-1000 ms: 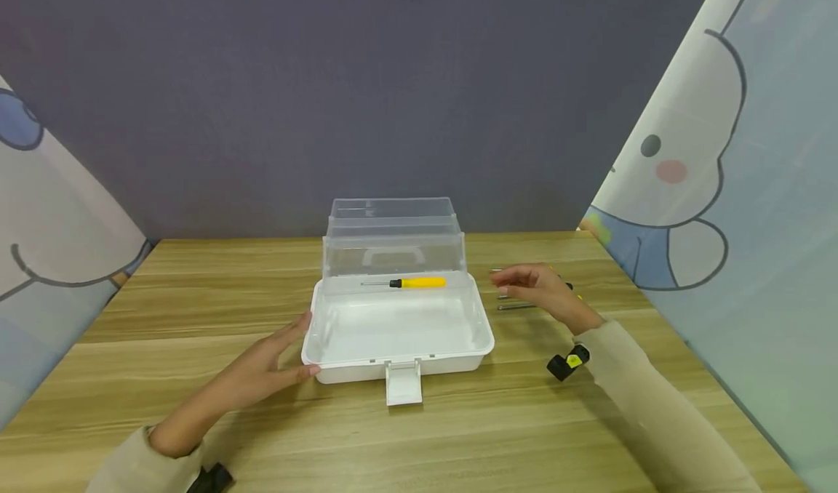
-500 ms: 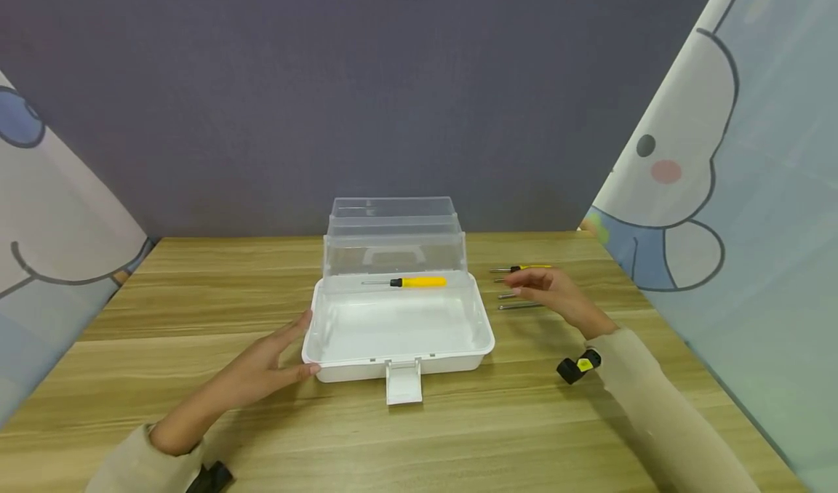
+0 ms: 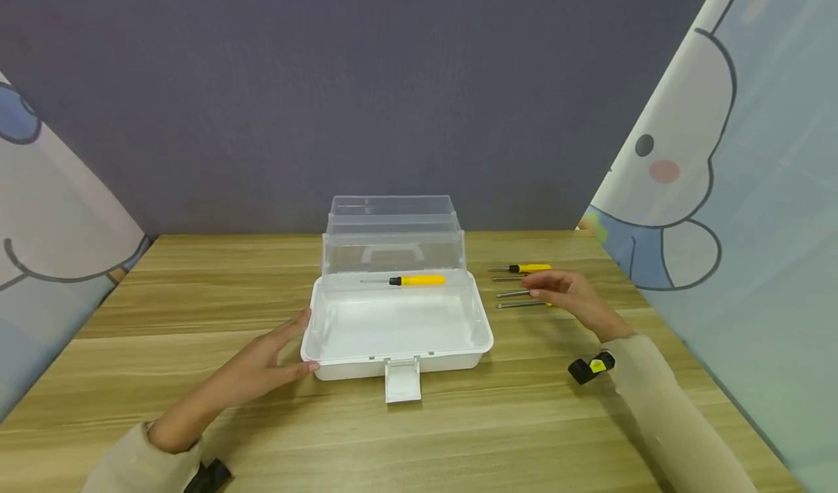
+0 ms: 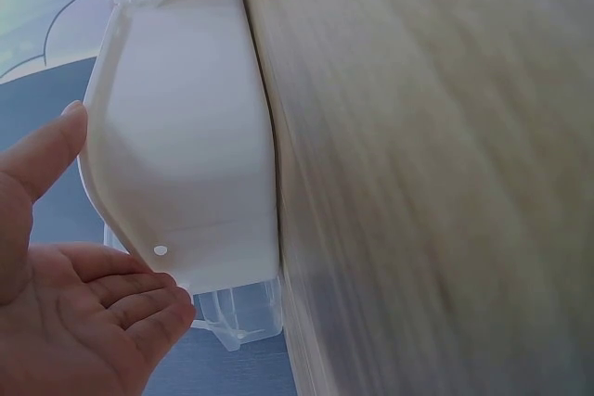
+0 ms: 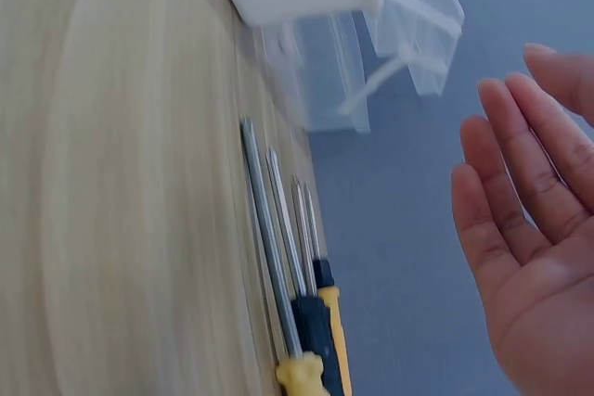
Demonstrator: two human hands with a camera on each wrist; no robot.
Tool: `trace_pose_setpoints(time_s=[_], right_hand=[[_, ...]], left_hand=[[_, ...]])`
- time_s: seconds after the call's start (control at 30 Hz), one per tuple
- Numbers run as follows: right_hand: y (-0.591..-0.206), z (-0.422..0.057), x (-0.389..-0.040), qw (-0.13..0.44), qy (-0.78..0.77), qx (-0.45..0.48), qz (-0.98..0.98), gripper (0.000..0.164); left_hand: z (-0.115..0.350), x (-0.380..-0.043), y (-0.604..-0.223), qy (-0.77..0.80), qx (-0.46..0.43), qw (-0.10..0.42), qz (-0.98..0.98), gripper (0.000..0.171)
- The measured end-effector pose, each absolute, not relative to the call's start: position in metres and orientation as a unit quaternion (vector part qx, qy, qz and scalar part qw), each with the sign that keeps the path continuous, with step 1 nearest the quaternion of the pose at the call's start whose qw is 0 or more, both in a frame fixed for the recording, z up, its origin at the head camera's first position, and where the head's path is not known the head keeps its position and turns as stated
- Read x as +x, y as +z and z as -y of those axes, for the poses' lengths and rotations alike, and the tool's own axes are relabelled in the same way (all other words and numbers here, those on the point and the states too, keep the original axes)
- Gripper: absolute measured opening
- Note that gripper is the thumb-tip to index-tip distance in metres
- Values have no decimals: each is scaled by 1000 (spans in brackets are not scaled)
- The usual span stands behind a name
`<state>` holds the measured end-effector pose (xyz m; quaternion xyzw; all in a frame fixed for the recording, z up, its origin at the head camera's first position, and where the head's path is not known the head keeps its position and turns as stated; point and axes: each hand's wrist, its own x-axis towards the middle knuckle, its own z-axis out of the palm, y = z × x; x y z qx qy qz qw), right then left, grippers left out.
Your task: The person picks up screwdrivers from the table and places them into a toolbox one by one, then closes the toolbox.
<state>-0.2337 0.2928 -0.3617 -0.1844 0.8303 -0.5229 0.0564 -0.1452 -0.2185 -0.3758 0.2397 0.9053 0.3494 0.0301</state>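
Note:
A white plastic toolbox (image 3: pixel 340 371) stands on the table, its clear lid (image 3: pixel 393 251) raised and the latch (image 3: pixel 402 385) hanging down in front. Inside, along the back, lies a screwdriver (image 3: pixel 422 281) with a yellow and black handle. My left hand (image 3: pixel 252 373) touches the box's left end; its thumb is at the rim (image 4: pixel 100 150) and its fingers at the far corner. To the right of the box, my right hand (image 3: pixel 569 300) hovers above several screwdrivers (image 5: pixel 269 238) with loosely bent fingers, holding nothing. In the head view it hides part of their handles.
The screwdrivers lie side by side, shafts toward the box; the rearmost screwdriver (image 3: pixel 533 268) has a yellow handle. A dark wall (image 3: pixel 419 100) rises behind the wooden table (image 3: pixel 419 449), and a cartoon-printed panel (image 3: pixel 759 275) borders its right side.
My right hand has drawn back to the right over the screwdrivers, uncovering more of their shafts and the rearmost handle. My left hand has stayed at the toolbox.

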Motion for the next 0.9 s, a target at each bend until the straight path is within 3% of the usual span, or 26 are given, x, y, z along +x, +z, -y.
trace_pose_setpoints(time_s=[0.3, 0.9], right_hand=[[-367, -317, -240, 66, -519, -187, -831, 35], [-375, -338, -244, 61, -522, -164, -835, 44]], left_hand=[[218, -145, -376, 358, 242, 29, -901, 86], [217, -143, -373, 356, 242, 28, -902, 85]])
